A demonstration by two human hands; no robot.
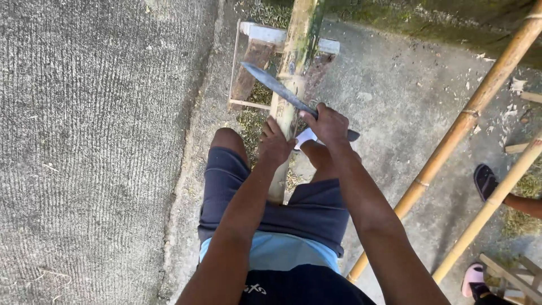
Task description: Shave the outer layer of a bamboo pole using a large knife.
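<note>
Bamboo pole [287,96] runs 12 to 6 between the knees. Left hand [275,144] wraps it; right hand [329,125] clamps a knife [276,86], blade toward 10.

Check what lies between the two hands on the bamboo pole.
In the head view, only a white knife handle shows between the left hand and right hand; bamboo pole behind.

Dull grey metal blade [276,86] (slight sheen) across smooth, mossy bamboo pole [289,73]; rough ribbed concrete [96,141].
</note>
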